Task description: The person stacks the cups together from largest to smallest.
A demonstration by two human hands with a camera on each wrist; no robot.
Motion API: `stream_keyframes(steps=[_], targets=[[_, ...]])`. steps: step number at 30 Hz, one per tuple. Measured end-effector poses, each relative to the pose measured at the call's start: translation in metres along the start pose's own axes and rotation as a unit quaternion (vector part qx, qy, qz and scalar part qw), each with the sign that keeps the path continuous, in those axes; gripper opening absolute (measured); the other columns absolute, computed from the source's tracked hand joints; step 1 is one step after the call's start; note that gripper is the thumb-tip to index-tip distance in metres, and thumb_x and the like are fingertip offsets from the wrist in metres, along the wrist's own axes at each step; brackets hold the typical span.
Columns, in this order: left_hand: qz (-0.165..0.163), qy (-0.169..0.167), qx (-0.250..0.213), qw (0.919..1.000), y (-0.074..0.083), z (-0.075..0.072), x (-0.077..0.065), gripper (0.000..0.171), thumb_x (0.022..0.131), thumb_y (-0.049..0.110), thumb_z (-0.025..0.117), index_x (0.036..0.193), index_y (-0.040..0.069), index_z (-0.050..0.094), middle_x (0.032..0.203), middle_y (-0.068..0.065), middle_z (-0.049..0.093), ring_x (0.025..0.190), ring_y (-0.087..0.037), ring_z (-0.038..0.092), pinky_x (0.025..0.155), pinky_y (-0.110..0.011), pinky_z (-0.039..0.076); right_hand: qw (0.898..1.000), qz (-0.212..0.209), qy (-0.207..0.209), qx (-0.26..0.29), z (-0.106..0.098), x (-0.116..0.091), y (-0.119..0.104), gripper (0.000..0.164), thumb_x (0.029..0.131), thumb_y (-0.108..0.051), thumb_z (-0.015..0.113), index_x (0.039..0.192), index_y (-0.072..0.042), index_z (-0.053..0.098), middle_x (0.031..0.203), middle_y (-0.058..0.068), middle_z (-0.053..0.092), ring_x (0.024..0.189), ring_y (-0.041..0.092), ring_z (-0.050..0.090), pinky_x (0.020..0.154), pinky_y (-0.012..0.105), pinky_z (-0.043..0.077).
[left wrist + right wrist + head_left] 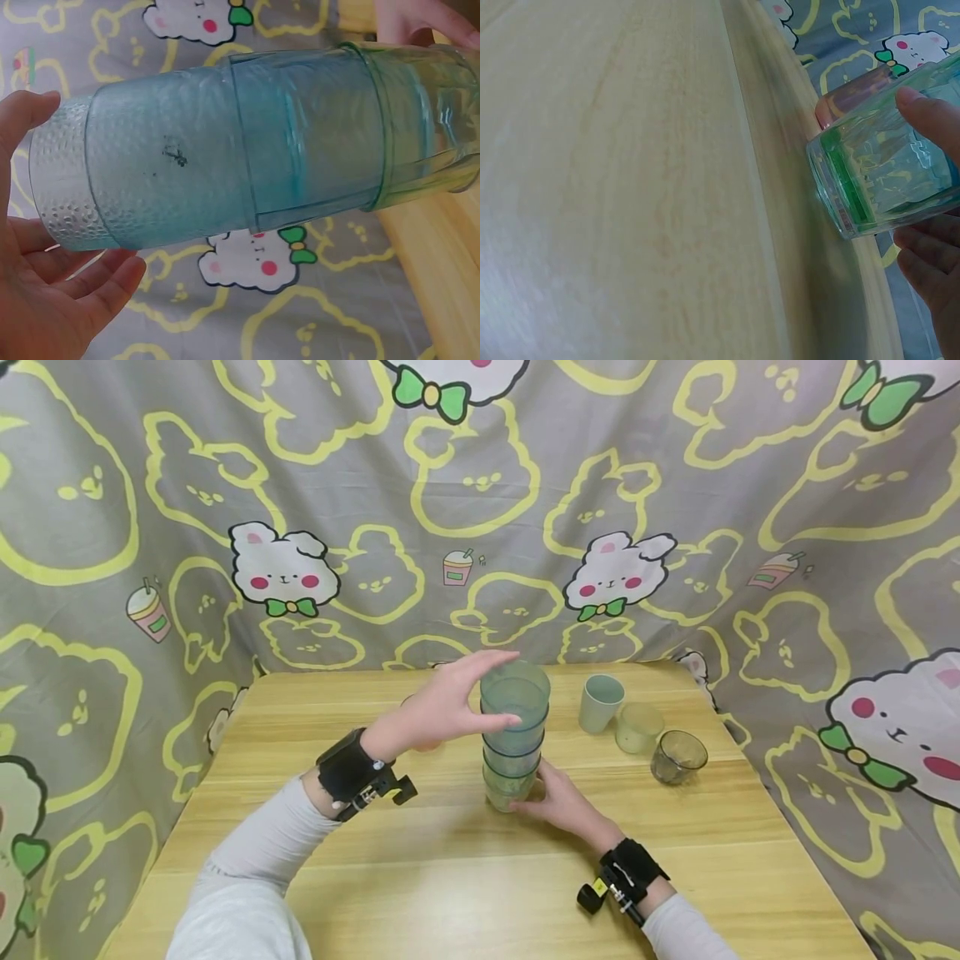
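A tall stack of several nested see-through cups (513, 763), bluish above and greenish below, stands upright on the table. My left hand (450, 702) is around the top cup (64, 172) near its rim, thumb on the near side and fingers on the far side. In the left wrist view, its fingers look loosely spread and the thumb tip meets the cup's edge; firm contact is unclear. Low on the stack, my right hand (558, 800) holds the bottom cup (870, 176) between thumb and fingers. The right fingers are partly hidden behind the stack.
Right of the stack stand a pale green opaque cup (600, 703), a yellowish clear cup (639, 728) and a dark grey glass (677, 758). A pinkish cup (855, 96) is partly hidden behind my left arm. A patterned curtain (480, 485) encloses the wooden table (450, 885).
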State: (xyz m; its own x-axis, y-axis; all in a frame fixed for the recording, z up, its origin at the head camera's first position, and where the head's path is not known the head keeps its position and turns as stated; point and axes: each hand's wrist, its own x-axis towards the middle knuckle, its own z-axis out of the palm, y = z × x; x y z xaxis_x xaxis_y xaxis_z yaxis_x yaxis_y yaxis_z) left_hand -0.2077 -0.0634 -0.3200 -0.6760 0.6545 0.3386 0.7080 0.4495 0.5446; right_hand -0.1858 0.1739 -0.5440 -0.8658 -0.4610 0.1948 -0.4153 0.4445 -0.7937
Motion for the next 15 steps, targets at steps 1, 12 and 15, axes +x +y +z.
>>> stream_keyframes(steps=[1, 12, 15], targets=[[-0.002, 0.000, -0.001, 1.0000, -0.0005, 0.0006, -0.0002, 0.079, 0.083, 0.050, 0.072, 0.148, 0.020, 0.039, 0.151, 0.002, 0.045, 0.140, -0.017, 0.042, 0.115, -0.042, 0.039, 1.000, -0.004, 0.001, -0.001, -0.0002, 0.0001, 0.0000, 0.083, 0.078, -0.036, 0.082, 0.145, -0.036, 0.033, 0.144, -0.001, 0.053, 0.134, 0.026, 0.049, 0.111, 0.052, 0.042], [-0.016, -0.005, -0.013, 0.9998, -0.0043, 0.0017, -0.0031, 0.086, 0.083, 0.051, 0.072, 0.153, 0.024, 0.030, 0.155, 0.004, 0.040, 0.139, -0.018, 0.042, 0.114, -0.045, 0.038, 1.000, 0.005, -0.002, 0.006, -0.0007, 0.0003, -0.0010, 0.083, 0.078, -0.037, 0.082, 0.145, -0.039, 0.033, 0.145, -0.004, 0.052, 0.136, 0.023, 0.048, 0.113, 0.051, 0.040], [-0.004, 0.013, -0.032, 0.9994, -0.0096, 0.0008, -0.0054, 0.086, 0.083, 0.042, 0.076, 0.153, 0.021, 0.031, 0.153, 0.001, 0.043, 0.135, -0.018, 0.045, 0.112, -0.041, 0.042, 1.000, 0.007, -0.002, 0.009, 0.0000, -0.0001, -0.0011, 0.083, 0.078, -0.037, 0.081, 0.145, -0.039, 0.033, 0.145, -0.004, 0.052, 0.136, 0.023, 0.048, 0.113, 0.051, 0.040]])
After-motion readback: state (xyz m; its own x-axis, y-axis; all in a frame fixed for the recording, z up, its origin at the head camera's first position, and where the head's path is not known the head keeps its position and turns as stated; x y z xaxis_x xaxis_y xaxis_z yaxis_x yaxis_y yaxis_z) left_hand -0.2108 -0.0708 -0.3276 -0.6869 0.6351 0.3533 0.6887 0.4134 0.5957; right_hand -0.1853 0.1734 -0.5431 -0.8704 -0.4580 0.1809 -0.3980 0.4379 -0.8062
